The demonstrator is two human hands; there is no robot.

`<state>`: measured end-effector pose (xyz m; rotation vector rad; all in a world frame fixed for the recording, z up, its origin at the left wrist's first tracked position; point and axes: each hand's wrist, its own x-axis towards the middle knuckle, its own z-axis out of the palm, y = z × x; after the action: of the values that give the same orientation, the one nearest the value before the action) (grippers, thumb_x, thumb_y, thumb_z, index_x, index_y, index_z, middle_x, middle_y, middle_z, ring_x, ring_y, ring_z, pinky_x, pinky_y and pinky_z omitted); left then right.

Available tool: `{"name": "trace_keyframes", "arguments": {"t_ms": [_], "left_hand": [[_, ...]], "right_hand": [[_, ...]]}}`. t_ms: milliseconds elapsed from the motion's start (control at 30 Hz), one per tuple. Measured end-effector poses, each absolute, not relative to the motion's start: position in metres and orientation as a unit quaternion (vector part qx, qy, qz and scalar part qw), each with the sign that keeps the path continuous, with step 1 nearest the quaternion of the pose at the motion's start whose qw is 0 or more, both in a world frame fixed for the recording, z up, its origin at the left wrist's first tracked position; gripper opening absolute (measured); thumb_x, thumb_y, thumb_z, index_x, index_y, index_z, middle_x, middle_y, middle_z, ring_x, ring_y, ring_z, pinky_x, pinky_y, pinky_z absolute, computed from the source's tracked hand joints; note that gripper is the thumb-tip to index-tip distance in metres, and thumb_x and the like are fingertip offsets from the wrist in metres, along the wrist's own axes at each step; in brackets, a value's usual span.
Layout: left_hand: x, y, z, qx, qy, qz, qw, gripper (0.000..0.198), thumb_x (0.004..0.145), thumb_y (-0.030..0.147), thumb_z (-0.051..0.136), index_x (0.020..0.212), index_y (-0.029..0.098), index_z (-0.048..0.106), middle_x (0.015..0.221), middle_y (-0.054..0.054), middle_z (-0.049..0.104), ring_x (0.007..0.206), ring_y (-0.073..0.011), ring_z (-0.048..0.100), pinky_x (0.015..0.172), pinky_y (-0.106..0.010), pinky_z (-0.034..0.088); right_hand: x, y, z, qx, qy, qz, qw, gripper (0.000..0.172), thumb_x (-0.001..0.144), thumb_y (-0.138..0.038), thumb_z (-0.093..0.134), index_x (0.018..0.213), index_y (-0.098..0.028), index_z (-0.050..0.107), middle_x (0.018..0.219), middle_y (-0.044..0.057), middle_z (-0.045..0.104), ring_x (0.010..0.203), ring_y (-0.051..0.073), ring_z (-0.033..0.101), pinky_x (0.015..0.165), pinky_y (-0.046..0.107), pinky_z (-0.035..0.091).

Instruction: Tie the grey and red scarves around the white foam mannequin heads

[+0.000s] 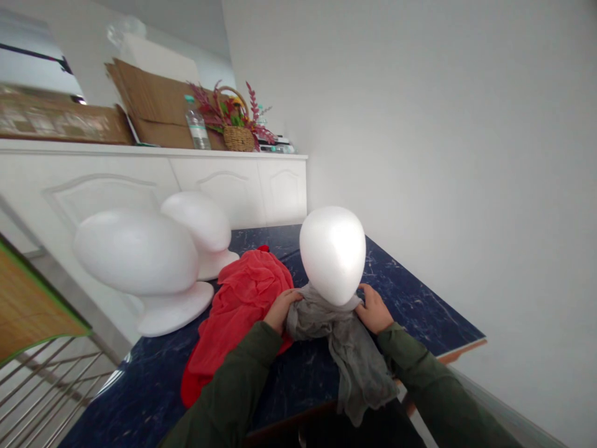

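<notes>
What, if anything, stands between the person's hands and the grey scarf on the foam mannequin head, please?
Nothing visible does: the left hand and right hand already touch the grey scarf at the base of the foam mannequin head. The red cloth lies beside the left hand, not between.

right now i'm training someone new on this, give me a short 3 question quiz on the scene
1. What colour is the cloth that the left hand and right hand hold under the white foam mannequin head?
2. True or false: the red cloth lies on the dark blue marbled table.
3. How many other foam heads stand to the left of the one above the hands? A one, B two, C three.

Key: 1 grey; 2 true; 3 B
</notes>
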<state>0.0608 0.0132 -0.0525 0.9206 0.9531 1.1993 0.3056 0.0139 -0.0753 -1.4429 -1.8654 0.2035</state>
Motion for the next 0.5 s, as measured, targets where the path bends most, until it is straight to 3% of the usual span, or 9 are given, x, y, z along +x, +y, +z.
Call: {"name": "trace_keyframes", "arguments": {"t_ms": [100,233,367,500], "left_hand": [[0.063,0.016,-0.059,0.443,0.457,0.542,0.549,0.030,0.059,0.026,0.060,0.086,0.013,0.063,0.085,-0.006,0.066,0.087,-0.0217,0.058,0.080,-0.030,0.042],[0.061,0.018,-0.062,0.463,0.464,0.529,0.539,0.029,0.061,0.028,0.059,0.086,0.013,0.063,0.086,-0.006,0.066,0.091,-0.0223,0.057,0.083,-0.033,0.040],[0.062,0.017,-0.065,0.493,0.445,0.501,0.555,0.027,0.066,0.030,0.054,0.086,0.013,0.064,0.085,-0.007,0.067,0.086,-0.0217,0.059,0.083,-0.035,0.040],[0.064,0.015,-0.065,0.490,0.423,0.514,0.563,0.030,0.066,0.030,0.055,0.090,0.014,0.062,0.090,-0.007,0.066,0.090,-0.0220,0.058,0.085,-0.036,0.040]], "right_hand": [[0.303,0.020,-0.088,-0.539,-0.698,0.215,0.419,0.052,0.073,-0.029,0.043,0.123,-0.016,0.035,0.116,0.010,0.049,0.107,0.022,0.044,0.091,0.037,0.033],[0.297,0.022,-0.094,-0.498,-0.607,0.360,0.503,0.063,0.069,-0.035,0.055,0.124,-0.016,0.033,0.113,0.010,0.052,0.105,0.022,0.047,0.090,0.038,0.036],[0.283,0.018,-0.089,-0.449,-0.466,0.461,0.608,0.077,0.062,-0.036,0.066,0.126,-0.018,0.027,0.125,0.012,0.042,0.106,0.022,0.048,0.086,0.034,0.042],[0.269,0.011,-0.079,-0.366,-0.396,0.596,0.595,0.059,0.065,-0.035,0.064,0.118,-0.020,0.042,0.113,0.009,0.054,0.095,0.023,0.056,0.073,0.034,0.048]]}}
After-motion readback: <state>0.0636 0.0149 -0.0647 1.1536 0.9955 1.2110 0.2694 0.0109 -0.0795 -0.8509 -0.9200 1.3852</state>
